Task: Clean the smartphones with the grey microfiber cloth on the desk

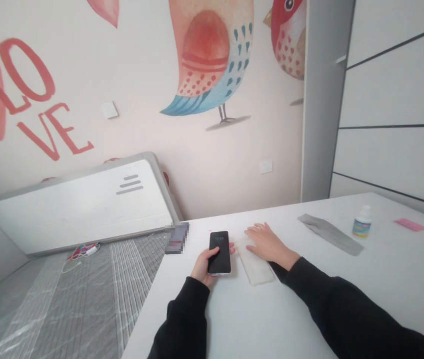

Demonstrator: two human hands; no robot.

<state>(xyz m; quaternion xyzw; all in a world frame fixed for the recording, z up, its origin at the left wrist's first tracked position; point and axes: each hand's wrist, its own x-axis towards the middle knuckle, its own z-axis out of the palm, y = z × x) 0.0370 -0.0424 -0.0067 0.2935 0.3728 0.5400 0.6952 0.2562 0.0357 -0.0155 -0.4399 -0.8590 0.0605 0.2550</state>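
My left hand (pixel 202 267) is wrapped round a black smartphone (pixel 220 257), its thumb lying on the dark screen and its fingertips showing past the far side. To the right, a clear, whitish phone case (pixel 256 265) lies on the white table (pixel 245 314). Over the upper part of that case rests my right hand (pixel 268 243), palm down with the fingers stretched and apart. Whether its fingertips press on the case cannot be made out.
A grey cloth strip (pixel 330 234), a white bottle with a blue-yellow label (pixel 362 223) and a pink packet (pixel 410 225) lie to the right on the table. A blurred dark item (pixel 176 238) sits at the left edge. Beyond it is a plastic-covered bed (pixel 85 299) with a cable (pixel 85 252).
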